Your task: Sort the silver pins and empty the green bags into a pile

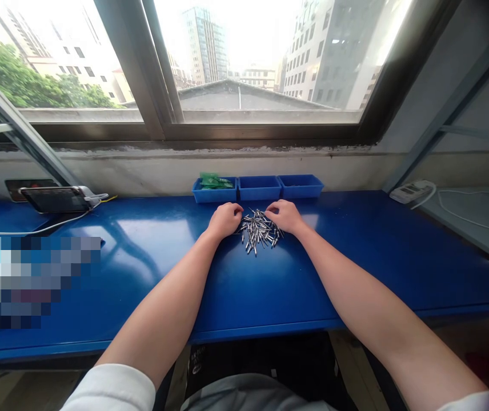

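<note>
A loose pile of slim silvery metal pieces (258, 229) lies on the blue tabletop (265, 291). At the pile's left edge is my left hand (226, 219), its fingers curled together; what they hold, if anything, is too small to make out. My right hand (284, 216) is at the upper right edge of the pile with thumb and fingers pinched, and any piece between them cannot be made out. Just beyond the hands stand three blue bins: the left bin (214, 195) with green material inside, the middle bin (260, 194) and the right bin (301, 192).
A phone-like device (56, 200) with a white cable leans at the back left. A pixelated area covers items at the left front. A white power strip (412, 192) lies at the back right. Metal shelf posts rise at both sides, and a window is behind the table.
</note>
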`<state>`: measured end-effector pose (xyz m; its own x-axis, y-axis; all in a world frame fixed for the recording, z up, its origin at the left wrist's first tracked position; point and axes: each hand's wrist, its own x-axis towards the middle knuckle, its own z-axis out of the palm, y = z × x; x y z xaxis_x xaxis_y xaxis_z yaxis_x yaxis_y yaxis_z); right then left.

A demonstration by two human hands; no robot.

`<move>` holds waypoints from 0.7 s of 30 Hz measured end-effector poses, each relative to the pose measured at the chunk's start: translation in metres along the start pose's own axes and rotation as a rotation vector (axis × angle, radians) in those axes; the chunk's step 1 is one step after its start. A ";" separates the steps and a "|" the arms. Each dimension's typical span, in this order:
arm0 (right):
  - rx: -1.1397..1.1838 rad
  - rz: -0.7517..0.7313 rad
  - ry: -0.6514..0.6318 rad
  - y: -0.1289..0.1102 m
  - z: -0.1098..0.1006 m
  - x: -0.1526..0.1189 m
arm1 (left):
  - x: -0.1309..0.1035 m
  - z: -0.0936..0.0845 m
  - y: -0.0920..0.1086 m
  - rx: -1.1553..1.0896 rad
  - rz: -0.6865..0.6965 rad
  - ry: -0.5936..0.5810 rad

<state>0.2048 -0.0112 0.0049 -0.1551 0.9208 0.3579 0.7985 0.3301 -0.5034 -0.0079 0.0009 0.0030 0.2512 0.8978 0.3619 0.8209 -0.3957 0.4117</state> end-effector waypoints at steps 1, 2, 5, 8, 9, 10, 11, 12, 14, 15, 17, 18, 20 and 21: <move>-0.008 -0.003 -0.002 -0.001 0.000 0.000 | 0.000 0.000 0.000 0.017 0.005 -0.010; -0.016 -0.004 -0.001 -0.002 0.001 0.000 | -0.001 -0.001 0.001 0.030 0.009 -0.023; -0.031 0.004 0.009 -0.005 0.002 0.000 | -0.001 -0.003 0.000 0.042 0.012 -0.068; -0.027 0.015 0.013 -0.005 0.002 0.001 | 0.001 -0.006 -0.002 0.037 -0.017 -0.099; -0.023 0.020 0.013 -0.005 0.002 0.001 | 0.002 -0.007 -0.003 0.034 -0.031 -0.114; -0.019 0.023 0.013 -0.005 0.002 0.001 | 0.002 -0.008 -0.004 0.031 -0.042 -0.129; -0.015 0.024 0.013 -0.005 0.002 0.001 | 0.003 -0.010 -0.006 0.028 -0.048 -0.146; -0.014 0.023 0.011 -0.005 0.002 0.001 | 0.003 -0.010 -0.007 0.027 -0.051 -0.162; -0.014 0.019 0.004 -0.005 0.001 0.000 | 0.004 -0.012 -0.009 0.027 -0.048 -0.187; -0.014 0.018 0.000 -0.005 0.000 0.000 | 0.005 -0.012 -0.010 0.031 -0.049 -0.198; -0.013 0.020 -0.005 -0.006 0.000 0.000 | 0.005 -0.011 -0.011 0.050 -0.052 -0.218; -0.012 0.020 -0.006 -0.006 0.000 0.000 | 0.005 -0.010 -0.011 0.066 -0.054 -0.225; -0.012 0.020 -0.007 -0.006 0.001 0.000 | 0.005 -0.009 -0.011 0.114 -0.070 -0.212; -0.011 0.017 -0.003 -0.006 0.001 0.000 | 0.004 -0.008 -0.010 0.137 -0.081 -0.186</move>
<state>0.1997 -0.0130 0.0071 -0.1434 0.9267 0.3474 0.8071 0.3127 -0.5009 -0.0192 0.0066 0.0076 0.2609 0.9508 0.1668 0.9012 -0.3018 0.3110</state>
